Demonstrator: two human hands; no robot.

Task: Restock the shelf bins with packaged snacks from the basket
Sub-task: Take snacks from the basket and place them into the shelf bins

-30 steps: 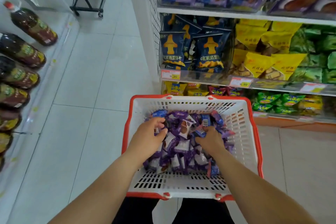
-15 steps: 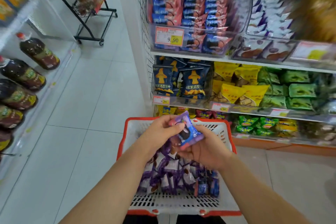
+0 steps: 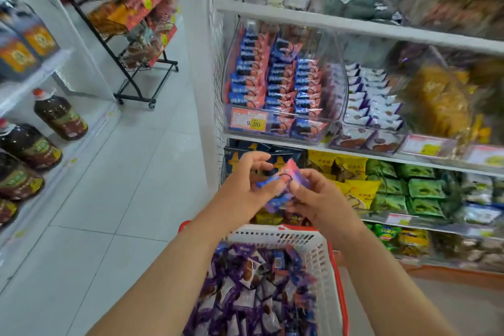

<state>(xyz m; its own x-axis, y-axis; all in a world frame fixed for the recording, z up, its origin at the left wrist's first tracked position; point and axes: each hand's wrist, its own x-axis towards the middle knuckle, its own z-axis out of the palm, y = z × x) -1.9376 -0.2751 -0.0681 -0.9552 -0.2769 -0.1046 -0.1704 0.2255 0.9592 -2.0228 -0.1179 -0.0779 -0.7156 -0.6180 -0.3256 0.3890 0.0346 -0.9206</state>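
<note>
Both forearms are bare to the hands [image 3: 246,191], with no sleeves showing.

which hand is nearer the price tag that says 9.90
Left. The left hand is below the price tag, almost straight under it; the right hand is lower and off to the right. Both hold snack packets.

Pale tiled floor [image 3: 114,199] fills the left of the frame; a black wheeled wire rack [image 3: 136,63] stands upper left, beside a white shelf upright [image 3: 196,90].
</note>
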